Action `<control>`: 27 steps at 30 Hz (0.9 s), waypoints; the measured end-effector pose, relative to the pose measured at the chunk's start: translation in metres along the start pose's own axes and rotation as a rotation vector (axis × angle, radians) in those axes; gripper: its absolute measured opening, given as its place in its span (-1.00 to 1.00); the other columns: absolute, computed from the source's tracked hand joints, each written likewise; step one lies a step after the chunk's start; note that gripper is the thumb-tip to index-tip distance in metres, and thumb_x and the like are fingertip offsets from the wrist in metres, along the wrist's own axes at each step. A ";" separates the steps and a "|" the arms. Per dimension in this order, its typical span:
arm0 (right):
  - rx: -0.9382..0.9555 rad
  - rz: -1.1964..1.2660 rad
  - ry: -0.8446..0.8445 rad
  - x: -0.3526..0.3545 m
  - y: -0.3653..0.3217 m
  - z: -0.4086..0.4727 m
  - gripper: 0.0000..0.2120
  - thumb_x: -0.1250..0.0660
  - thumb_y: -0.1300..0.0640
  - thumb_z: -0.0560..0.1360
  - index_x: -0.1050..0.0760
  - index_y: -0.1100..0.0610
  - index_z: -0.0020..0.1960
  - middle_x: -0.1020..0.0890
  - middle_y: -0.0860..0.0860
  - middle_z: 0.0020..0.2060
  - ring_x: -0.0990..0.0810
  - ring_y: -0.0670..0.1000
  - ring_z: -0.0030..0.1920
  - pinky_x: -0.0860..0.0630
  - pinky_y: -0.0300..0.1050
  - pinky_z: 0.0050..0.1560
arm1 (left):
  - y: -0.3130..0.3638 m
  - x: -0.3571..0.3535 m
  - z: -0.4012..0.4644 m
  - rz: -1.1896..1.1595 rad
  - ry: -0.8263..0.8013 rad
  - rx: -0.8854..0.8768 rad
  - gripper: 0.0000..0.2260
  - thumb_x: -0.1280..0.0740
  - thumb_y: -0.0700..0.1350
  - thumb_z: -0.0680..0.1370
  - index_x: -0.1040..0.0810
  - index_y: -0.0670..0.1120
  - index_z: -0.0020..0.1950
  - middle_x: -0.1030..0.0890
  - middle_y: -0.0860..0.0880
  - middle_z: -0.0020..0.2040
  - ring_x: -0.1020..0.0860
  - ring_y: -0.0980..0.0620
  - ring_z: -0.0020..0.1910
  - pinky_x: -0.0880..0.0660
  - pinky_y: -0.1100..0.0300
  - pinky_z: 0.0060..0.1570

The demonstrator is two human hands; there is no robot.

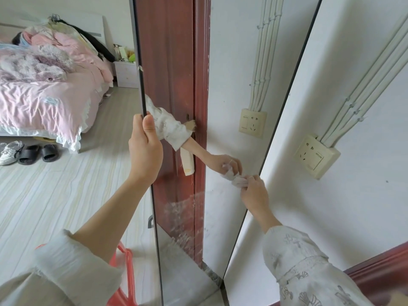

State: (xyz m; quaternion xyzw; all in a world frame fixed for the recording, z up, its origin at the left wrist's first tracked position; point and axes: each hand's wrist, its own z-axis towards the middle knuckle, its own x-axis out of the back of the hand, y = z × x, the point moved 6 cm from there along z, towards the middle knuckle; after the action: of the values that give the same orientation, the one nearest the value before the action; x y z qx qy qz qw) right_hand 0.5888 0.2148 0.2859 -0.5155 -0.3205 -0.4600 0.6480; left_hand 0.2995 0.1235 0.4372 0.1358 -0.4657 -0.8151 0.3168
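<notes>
A tall dark-framed mirror (223, 89) leans against the white wall in front of me. My left hand (144, 149) grips its left edge at mid height, thumb on the glass side. My right hand (254, 191) pinches a crumpled white tissue (239, 181) and presses it on the glass near the mirror's right edge. The glass reflects that hand, my sleeve, a red-brown door frame and a wall socket. Smeared wet streaks (183, 217) cover the lower glass.
A wall socket (315, 156) with white cable conduits sits on the wall right of the mirror. A bed (44, 96) with pink bedding stands at the left, with shoes and slippers (28, 152) beside it. A red plastic stool (123, 283) is below my left arm. Red-brown skirting (384, 270) runs at the lower right.
</notes>
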 end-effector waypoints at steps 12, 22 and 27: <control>0.133 0.347 0.628 0.176 -0.070 0.096 -0.65 -0.05 0.35 0.44 -0.49 0.20 0.11 -0.45 0.14 0.13 -0.40 0.11 0.13 -0.27 -0.27 -0.05 | 0.001 0.001 -0.002 0.032 0.022 0.022 -0.71 0.06 -0.07 0.65 -0.15 0.01 -0.28 -0.19 0.05 -0.39 -0.27 0.23 -0.49 -0.28 0.39 -0.39; -0.243 0.593 0.400 0.048 -0.002 0.046 -0.53 -0.11 0.42 0.47 -0.38 0.22 0.36 -0.45 0.15 0.24 -0.45 0.07 0.20 -0.22 -0.44 0.08 | -0.001 0.002 -0.002 0.001 0.030 0.005 -0.71 0.05 -0.09 0.66 -0.15 -0.01 -0.28 -0.19 0.06 -0.37 -0.25 0.24 -0.45 -0.27 0.41 -0.36; -0.393 0.509 0.207 0.007 0.031 0.029 -0.60 -0.10 0.42 0.46 -0.44 0.32 0.26 -0.47 0.18 0.27 -0.45 0.18 0.25 -0.33 -0.19 0.17 | 0.002 0.000 -0.002 0.007 0.036 -0.013 -0.69 0.04 -0.10 0.66 -0.14 -0.01 -0.30 -0.18 0.06 -0.37 -0.26 0.25 -0.46 -0.27 0.43 -0.38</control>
State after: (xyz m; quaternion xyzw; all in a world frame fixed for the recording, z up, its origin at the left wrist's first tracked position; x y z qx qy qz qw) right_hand 0.6221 0.2425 0.2882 -0.6447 -0.0194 -0.3861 0.6595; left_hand 0.3007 0.1215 0.4378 0.1468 -0.4552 -0.8144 0.3287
